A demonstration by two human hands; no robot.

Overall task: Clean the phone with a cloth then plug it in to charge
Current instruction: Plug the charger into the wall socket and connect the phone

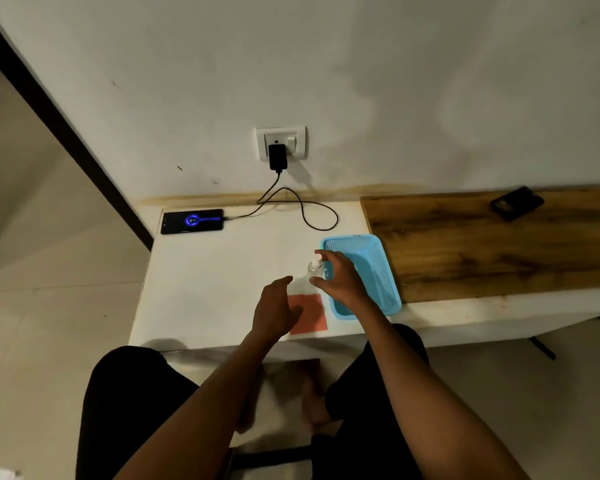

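I see the phone (192,221) lying screen-lit at the table's (222,271) far left, cabled to the charger (278,156). My right hand (336,277) curls around the bottle (315,266); my left hand (276,308) hovers, fingers loosely apart, over the cloth (309,315).

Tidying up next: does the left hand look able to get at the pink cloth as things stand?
Probably yes. The left hand hovers open right at the pink cloth, nothing lies on it, and the right hand is busy at the small clear bottle beyond.
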